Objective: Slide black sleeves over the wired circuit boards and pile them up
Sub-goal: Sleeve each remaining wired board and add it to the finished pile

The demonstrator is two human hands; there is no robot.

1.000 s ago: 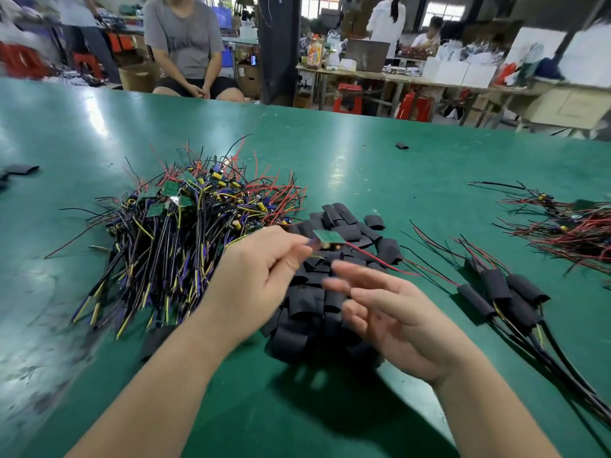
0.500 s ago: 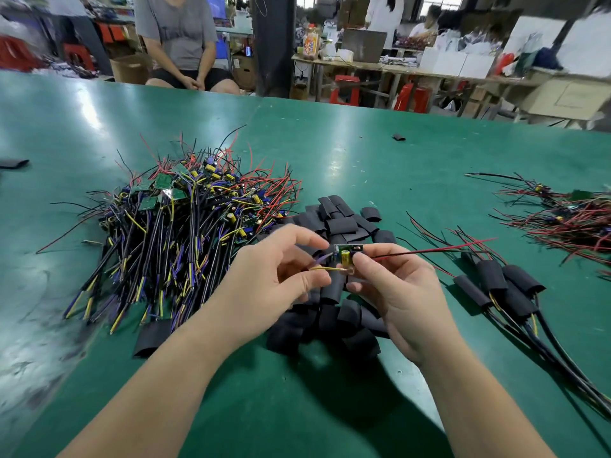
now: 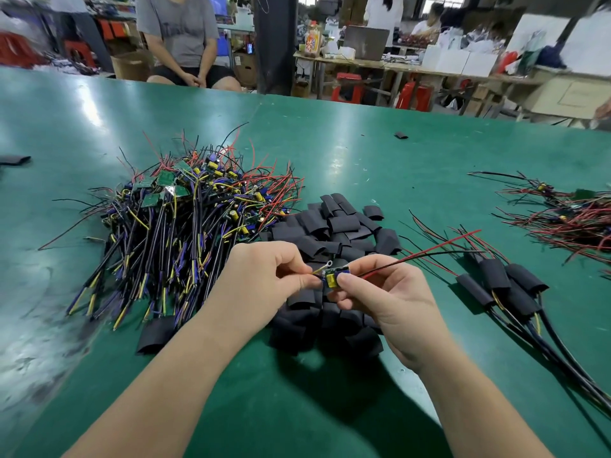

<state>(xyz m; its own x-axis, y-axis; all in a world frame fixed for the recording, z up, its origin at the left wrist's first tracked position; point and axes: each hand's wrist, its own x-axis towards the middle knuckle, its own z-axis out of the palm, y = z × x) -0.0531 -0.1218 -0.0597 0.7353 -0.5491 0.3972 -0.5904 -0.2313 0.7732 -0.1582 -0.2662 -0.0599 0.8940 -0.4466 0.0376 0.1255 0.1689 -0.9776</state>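
Pinching small rectangular wired circuit board (image 3: 331,280)

Left hand (image 3: 264,285) and right hand (image 3: 386,302), fingertips together

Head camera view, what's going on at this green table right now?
A person holds one wired circuit board in both hands above the heap of loose black sleeves. The left hand pinches its yellow-wire end; the right hand pinches the board itself, red and black leads trailing right. No sleeve is on it yet. A pile of bare boards lies at left, sleeved boards at right.
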